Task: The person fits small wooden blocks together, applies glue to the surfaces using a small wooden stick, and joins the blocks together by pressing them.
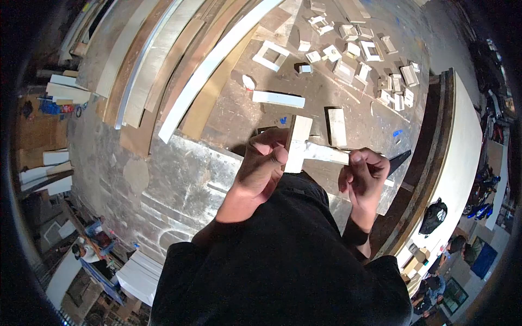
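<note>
My left hand (263, 165) is closed on a short, pale wooden block (299, 142), with the thumb against its near side. My right hand (365, 175) pinches the far end of a narrow, whitish wooden strip (326, 154) between thumb and fingers. The strip's other end meets the block's side, and together they make a T shape. Whether the two are fastened I cannot tell. Just beyond them lie a loose wooden block (337, 127) and a white-faced wooden piece (278, 99). A dark pointed object (400, 161) shows beside my right hand, partly hidden.
Small wooden frames and blocks (343, 70) are scattered over the far right of the worktable (179, 185). Long boards (204, 68) lie at the upper left. A large pale panel (462, 125) stands at right with a black cap (434, 217) on it. Other people (89, 252) are farther off.
</note>
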The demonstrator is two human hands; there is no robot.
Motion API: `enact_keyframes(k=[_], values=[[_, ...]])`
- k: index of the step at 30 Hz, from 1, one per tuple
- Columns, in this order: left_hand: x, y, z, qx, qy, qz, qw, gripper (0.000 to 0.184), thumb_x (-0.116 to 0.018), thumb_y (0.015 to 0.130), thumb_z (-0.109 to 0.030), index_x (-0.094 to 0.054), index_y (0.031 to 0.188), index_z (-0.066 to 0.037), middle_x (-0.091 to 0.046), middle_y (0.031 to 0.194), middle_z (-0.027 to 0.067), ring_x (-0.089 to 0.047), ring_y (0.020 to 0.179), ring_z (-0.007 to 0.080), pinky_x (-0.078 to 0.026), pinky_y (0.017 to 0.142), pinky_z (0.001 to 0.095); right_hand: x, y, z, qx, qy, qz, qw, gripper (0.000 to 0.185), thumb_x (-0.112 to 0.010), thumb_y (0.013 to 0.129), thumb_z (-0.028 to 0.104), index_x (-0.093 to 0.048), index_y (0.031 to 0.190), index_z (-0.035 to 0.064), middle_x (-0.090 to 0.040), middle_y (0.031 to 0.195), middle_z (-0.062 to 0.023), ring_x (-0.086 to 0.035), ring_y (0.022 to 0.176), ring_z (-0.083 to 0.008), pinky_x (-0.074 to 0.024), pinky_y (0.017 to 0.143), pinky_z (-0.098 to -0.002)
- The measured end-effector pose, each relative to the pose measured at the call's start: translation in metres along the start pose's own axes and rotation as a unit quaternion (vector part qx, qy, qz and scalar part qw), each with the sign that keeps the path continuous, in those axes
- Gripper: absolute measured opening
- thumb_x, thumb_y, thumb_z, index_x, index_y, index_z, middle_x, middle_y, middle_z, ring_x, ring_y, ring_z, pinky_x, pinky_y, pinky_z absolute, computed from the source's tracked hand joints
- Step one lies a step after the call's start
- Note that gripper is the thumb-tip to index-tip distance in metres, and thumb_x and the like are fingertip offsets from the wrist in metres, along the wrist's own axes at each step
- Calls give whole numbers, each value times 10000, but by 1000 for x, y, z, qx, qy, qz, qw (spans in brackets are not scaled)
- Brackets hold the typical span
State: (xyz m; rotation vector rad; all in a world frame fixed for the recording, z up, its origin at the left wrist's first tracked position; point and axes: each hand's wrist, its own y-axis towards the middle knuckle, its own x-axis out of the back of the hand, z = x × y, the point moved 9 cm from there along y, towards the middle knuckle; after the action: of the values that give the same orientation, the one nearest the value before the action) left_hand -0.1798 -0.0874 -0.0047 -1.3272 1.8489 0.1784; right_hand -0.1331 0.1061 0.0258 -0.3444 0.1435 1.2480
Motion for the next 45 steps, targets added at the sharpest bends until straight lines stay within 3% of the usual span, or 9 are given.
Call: enact_keyframes(k=[5,9,14,17,29,31,35,37,45], values=[[16,-2,3,9,-20,-36,999,778,-807,688,-585,-554,1166,-25,-650,974,97,-638,859,172,-560,685,274,-1,-16,48,252,-216,-6,943,313,-656,944,199,-668,899,-111,-613,784,-144,-585,502,-168,-457,421,-280],[-1,-6,-1,28,-133,66,989,457,-723,883,-335,-593,1216,-52,-683,1066,71,-655,968,145,-523,839,285,-17,-22,60,334,-327,44,883,279,-691,906,159,-703,1033,-89,-637,854,-158,-645,603,-181,-510,530,-259],[2,-10,2,56,-83,33,994,412,-696,903,-341,-617,1179,-46,-689,1057,77,-664,924,146,-541,814,300,-25,-14,52,302,-287,29,909,273,-793,748,61,-743,995,-42,-683,840,-131,-658,681,-171,-510,586,-251],[14,-12,4,49,-24,-30,998,745,-735,778,-552,-530,1231,3,-665,1008,112,-674,870,192,-586,689,278,-30,-15,45,324,-307,94,890,291,-824,706,105,-762,968,-5,-688,849,-129,-664,733,-207,-521,614,-273],[11,-12,10,56,-58,-14,997,673,-731,811,-506,-524,1219,-13,-654,1027,127,-680,853,188,-600,665,269,-22,-6,48,332,-282,96,895,267,-807,738,88,-749,968,-33,-667,830,-149,-651,720,-204,-520,595,-268],[2,-11,8,65,-157,42,985,293,-711,899,-275,-648,1071,-47,-696,1026,70,-681,870,150,-583,709,329,-20,-5,46,308,-280,100,904,322,-837,656,77,-763,958,-6,-691,841,-121,-651,739,-197,-491,617,-279],[2,-11,9,63,-157,40,985,283,-715,895,-287,-642,1036,-53,-696,1016,72,-680,870,147,-581,717,323,-7,-3,45,281,-246,93,923,307,-830,649,59,-764,940,-11,-692,831,-123,-647,733,-199,-503,633,-284],[9,-11,13,55,-75,-12,996,562,-700,867,-444,-526,1195,-22,-660,1027,132,-690,868,206,-613,689,290,-10,-1,46,265,-239,70,931,302,-829,650,58,-765,938,-9,-692,829,-121,-647,735,-202,-507,637,-286],[-6,-10,9,71,-112,49,990,420,-758,855,-322,-604,1134,-48,-667,976,54,-656,828,135,-558,735,287,-6,1,38,250,-253,119,927,298,-810,688,14,-761,982,-4,-687,836,-128,-650,740,-197,-511,613,-286]])
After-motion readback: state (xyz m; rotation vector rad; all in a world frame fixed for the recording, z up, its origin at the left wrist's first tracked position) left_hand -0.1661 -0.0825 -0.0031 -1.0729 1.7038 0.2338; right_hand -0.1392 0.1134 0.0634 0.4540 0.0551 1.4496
